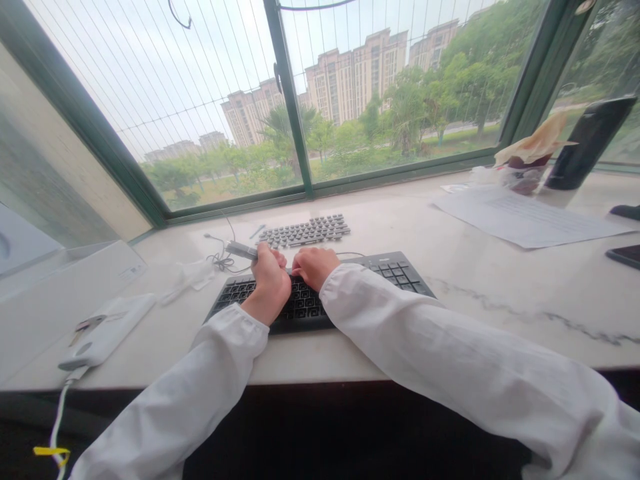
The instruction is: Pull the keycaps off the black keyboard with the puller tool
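Observation:
A black keyboard [313,325] lies near the counter's front edge, with keycaps absent over much of it. My left hand [270,280] is closed around a dark, slim tool [242,250] that points up to the left, above the keyboard's upper edge. Close beside it, my right hand [315,265] is closed over the keyboard's upper middle; its fingertips are too small and hidden to show what they grip. Behind the keyboard, loose keycaps [305,231] sit in rows on the counter.
At the left are a white box [75,293], a white device with a cable [107,333], keys [90,325] and a clear plastic bag [187,279]. Paper [525,217], a black bottle [590,143] and a phone [625,256] lie or stand at the right. Windows rise behind.

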A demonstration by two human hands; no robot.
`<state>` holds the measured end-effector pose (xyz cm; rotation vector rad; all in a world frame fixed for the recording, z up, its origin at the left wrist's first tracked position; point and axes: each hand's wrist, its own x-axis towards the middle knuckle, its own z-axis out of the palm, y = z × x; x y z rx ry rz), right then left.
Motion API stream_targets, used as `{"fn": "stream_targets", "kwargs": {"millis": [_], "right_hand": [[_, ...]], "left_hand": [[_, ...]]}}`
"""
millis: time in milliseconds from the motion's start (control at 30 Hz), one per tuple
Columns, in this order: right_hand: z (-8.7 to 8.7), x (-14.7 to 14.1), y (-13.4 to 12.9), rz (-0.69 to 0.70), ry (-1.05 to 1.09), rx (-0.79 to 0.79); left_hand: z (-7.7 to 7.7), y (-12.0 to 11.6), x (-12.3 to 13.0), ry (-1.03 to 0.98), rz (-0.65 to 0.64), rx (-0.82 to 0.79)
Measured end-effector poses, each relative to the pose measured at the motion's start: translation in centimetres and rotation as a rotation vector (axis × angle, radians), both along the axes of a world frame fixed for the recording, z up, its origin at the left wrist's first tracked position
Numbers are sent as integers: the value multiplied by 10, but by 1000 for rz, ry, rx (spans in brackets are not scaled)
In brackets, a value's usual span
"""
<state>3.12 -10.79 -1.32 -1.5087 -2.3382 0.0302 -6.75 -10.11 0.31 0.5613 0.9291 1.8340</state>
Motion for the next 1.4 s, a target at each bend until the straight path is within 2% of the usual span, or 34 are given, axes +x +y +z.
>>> {"fn": "stream_targets", "kwargs": {"millis": [267,667,967,1400], "right_hand": [[0,-1,-3,16,-59,10],[5,-4,-11,63,-105,31],[3,-3,-11,81,-120,45],[3,-3,-10,77,-125,41]], "left_hand": [[1,10,-16,-118,-71,-100],[4,15,-18,-47,-52,-160],[-1,19,-19,26,-89,-96],[-1,7,-10,205,-101,40]]}}
